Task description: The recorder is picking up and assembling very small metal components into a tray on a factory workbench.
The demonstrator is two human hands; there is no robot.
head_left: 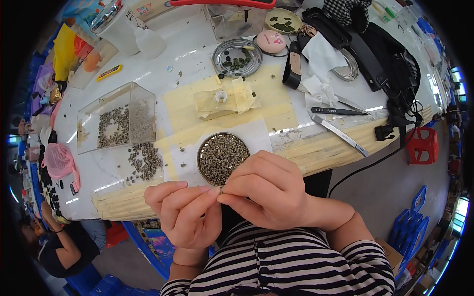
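My left hand [190,213] and my right hand [269,190] meet at the fingertips just over the near edge of the table. Both are closed in a pinch, thumb against forefinger. Whatever sits between the fingertips is too small to make out. Right behind them is a round dish [198,166] filled with small grey-brown metal-looking pieces [222,157]; my right fingers overlap its near rim. More such pieces lie in a loose pile [144,162] to the left, in front of a clear plastic box [89,140] that holds others.
Behind the dish stands a taped block [207,106] with a small white ring. Farther back, a metal plate [257,61] holds dark green bits. Tweezers [338,111] and a metal blade-like tool [340,134] lie at right, near a black bag [402,64]. Another person [66,246] sits at lower left.
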